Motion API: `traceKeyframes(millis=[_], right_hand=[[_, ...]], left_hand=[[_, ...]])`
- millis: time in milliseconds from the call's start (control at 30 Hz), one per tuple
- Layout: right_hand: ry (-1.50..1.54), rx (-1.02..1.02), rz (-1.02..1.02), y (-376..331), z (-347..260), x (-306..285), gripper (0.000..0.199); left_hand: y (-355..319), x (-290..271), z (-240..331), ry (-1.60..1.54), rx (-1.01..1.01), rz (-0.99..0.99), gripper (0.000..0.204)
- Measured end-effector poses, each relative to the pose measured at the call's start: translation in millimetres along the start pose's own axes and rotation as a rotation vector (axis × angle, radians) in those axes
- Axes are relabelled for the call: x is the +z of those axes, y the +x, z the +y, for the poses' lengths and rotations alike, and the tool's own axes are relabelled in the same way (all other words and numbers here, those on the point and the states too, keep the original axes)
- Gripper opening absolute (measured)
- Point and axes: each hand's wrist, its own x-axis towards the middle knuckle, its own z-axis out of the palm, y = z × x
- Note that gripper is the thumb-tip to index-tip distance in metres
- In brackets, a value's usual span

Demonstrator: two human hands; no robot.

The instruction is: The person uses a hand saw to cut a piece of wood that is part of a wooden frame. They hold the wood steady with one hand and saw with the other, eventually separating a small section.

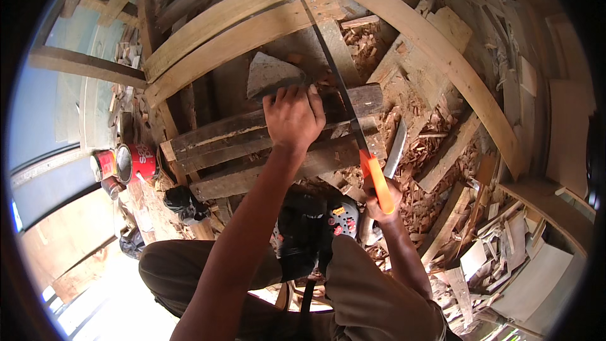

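Dark, weathered wooden plank (pixel 332 107) lies under the left hand (pixel 293 113), whose half-curled fingers hold it down from above. Across it, to that hand's right, runs an orange-handled, long dark-bladed handsaw (pixel 353 115), its grip wrapped by the closed right hand (pixel 372 207). For clean sawing, I would press the plank firmly, keep the left thumb clear of the teeth and stroke straight. The rough grey stone block (pixel 271 74) just beyond the left fingers could crowd them; a silvery metal blade (pixel 396 147) lies ahead of the right hand.
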Motion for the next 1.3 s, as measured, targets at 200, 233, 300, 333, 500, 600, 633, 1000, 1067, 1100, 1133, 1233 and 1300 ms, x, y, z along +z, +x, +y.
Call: traceKeyframes(millis=[200, 233, 300, 333, 500, 600, 633, 1000, 1067, 1100, 1133, 1233, 1300], right_hand=[[0.063, 0.111, -0.056, -28.6, -36.4, -10.6, 0.008], [-0.462, 0.018, -0.149, -64.8, -26.0, -27.9, 0.02], [-0.568, 0.407, -0.319, -132.4, -29.8, -58.1, 0.036], [-0.626, 0.58, -0.444, -162.3, -30.9, -73.4, 0.045], [-0.379, 0.033, -0.066, -64.2, 10.8, -24.2, 0.042], [-0.139, 0.119, -0.226, -36.8, 7.7, -13.8, 0.044], [-0.013, 0.309, -0.277, -49.6, -8.8, -20.8, 0.048], [-0.19, 0.088, -0.051, 1.5, -28.4, 1.8, 0.004], [-0.284, 0.118, 0.044, -40.5, -36.8, -13.9, 0.008], [-0.269, 0.12, -0.006, -51.3, -34.2, -21.4, 0.012], [-0.352, 0.226, 0.079, -70.0, -31.8, -24.0, 0.012], [-0.38, 0.392, 0.077, -80.6, -16.2, -26.9, 0.013], [-0.375, 0.487, 0.045, -89.9, -23.1, -32.1, 0.013]], left_hand=[[-14.3, 2.1, 0.7, -0.034, 0.038, -0.036, 0.029], [-12.5, -6.8, -10.6, 0.035, -0.029, -0.04, 0.029], [-0.4, -2.7, 3.2, 0.011, -0.019, -0.099, 0.031], [3.0, 1.3, 2.4, 0.008, -0.026, -0.089, 0.031], [2.1, 2.3, 8.0, -0.041, -0.019, -0.085, 0.028], [-12.9, -0.2, -16.5, -0.026, -0.035, 0.039, 0.03], [-13.1, -6.0, -16.8, 0.008, -0.075, -0.025, 0.03], [0.6, -6.6, -6.6, 0.001, -0.14, -0.188, 0.033], [3.0, -2.0, 4.6, -0.043, -0.065, -0.146, 0.032], [-4.2, -8.9, -7.5, 0.038, -0.122, -0.145, 0.032], [4.3, -2.6, 3.8, 0.026, -0.067, -0.142, 0.032], [7.0, -0.2, 8.8, -0.001, -0.06, -0.088, 0.029], [7.9, -4.1, 11.9, -0.056, -0.096, -0.152, 0.028]])
